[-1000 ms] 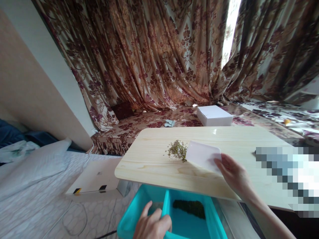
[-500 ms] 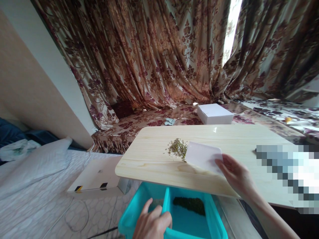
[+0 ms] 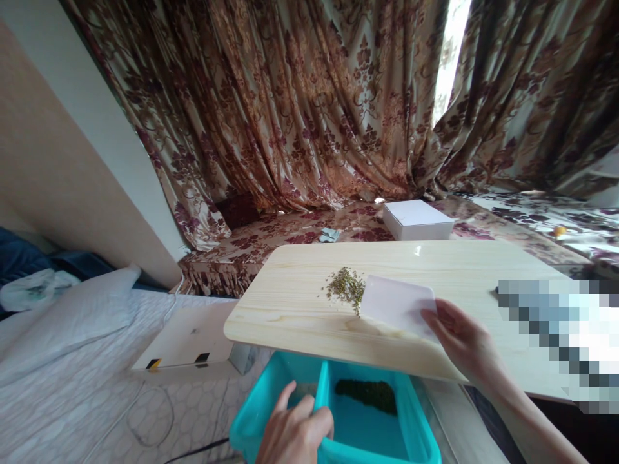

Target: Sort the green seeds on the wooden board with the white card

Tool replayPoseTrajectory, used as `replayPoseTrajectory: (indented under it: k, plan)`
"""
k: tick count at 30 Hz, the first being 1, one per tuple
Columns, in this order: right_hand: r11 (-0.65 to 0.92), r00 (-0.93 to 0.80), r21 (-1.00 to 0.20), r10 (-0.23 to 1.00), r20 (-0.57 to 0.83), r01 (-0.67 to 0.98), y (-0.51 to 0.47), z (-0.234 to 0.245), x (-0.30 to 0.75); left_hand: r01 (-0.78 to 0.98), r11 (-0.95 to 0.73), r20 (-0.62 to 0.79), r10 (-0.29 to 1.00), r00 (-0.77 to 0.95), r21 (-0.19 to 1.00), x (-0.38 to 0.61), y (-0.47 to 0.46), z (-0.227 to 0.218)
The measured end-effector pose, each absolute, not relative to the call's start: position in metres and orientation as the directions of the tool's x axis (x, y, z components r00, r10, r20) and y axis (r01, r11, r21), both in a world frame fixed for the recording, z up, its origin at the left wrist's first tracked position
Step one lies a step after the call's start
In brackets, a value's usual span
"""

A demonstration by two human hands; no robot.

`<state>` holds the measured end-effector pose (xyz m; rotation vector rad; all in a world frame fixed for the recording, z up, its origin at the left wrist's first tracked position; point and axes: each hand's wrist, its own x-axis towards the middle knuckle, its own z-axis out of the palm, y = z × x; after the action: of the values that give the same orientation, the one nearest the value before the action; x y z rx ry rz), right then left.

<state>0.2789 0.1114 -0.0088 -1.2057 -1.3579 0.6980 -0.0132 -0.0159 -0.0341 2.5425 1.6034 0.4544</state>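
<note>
My right hand (image 3: 459,332) pinches the right end of a thin white flexible sheet (image 3: 396,303), tilted over the wooden tabletop (image 3: 285,290). The left edge of this sheet touches a loose pile of small green beans or seeds (image 3: 344,287), with a few grains scattered around it. Below the near table edge is a turquoise divided bin (image 3: 423,419). My left hand (image 3: 294,428) is closed over its central divider, fingers on the left side and thumb on the right. Dark green grains (image 3: 370,394) lie at the far end of the right compartment; my hand partly hides the left one.
A white box (image 3: 418,221) and a small folded cloth (image 3: 329,236) lie on the patterned ledge behind the table. At left, a white carton (image 3: 188,341) rests on the bed. A pixelated object (image 3: 556,335) occupies the table's right side. Patterned curtains (image 3: 314,96) hang behind.
The white sheet and my right hand have shifted very slightly to the right. My left hand stays on the bin's divider, and the pile looks nearly the same.
</note>
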Motion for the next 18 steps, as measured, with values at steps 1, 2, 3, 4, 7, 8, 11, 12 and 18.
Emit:
replayPoseTrajectory:
  k: [1,2,3,4,7,8,11,12,18]
  plan:
    - [0.299,0.164,-0.919,0.923,0.347,0.257,0.1117,-0.0082,0.2788,0.868,-0.436,0.189,0.897,0.399,0.239,-0.0132,-0.0161,-0.034]
    - [0.3,0.169,-0.919,0.922,0.348,0.257,0.1124,-0.0077,0.2785,0.871,-0.432,0.182,0.9,0.397,0.236,-0.0133,-0.0162,-0.0343]
    - [0.301,0.169,-0.918,0.922,0.349,0.257,0.1133,-0.0076,0.278,0.874,-0.428,0.175,0.902,0.395,0.232,-0.0136,-0.0163,-0.0348]
    - [0.3,0.166,-0.918,0.923,0.348,0.258,0.1143,-0.0078,0.2773,0.877,-0.424,0.169,0.904,0.393,0.227,-0.0141,-0.0163,-0.0354]
    - [0.299,0.161,-0.918,0.924,0.347,0.26,0.117,-0.009,0.2746,0.884,-0.417,0.154,0.907,0.391,0.212,-0.0155,-0.0159,-0.0366]
    - [0.298,0.158,-0.918,0.925,0.345,0.261,0.1173,-0.0093,0.2738,0.885,-0.418,0.148,0.907,0.394,0.207,-0.0158,-0.0158,-0.0366]
    - [0.294,0.146,-0.915,0.928,0.342,0.276,0.1167,-0.009,0.2729,0.889,-0.416,0.126,0.908,0.398,0.19,-0.0159,-0.0156,-0.0357]
    - [0.293,0.141,-0.912,0.929,0.343,0.286,0.1161,-0.0086,0.2732,0.891,-0.415,0.12,0.909,0.398,0.186,-0.0158,-0.0157,-0.0355]
    - [0.302,0.146,-0.905,0.923,0.356,0.301,0.115,-0.0069,0.2754,0.889,-0.412,0.124,0.911,0.394,0.198,-0.0162,-0.0157,-0.0375]
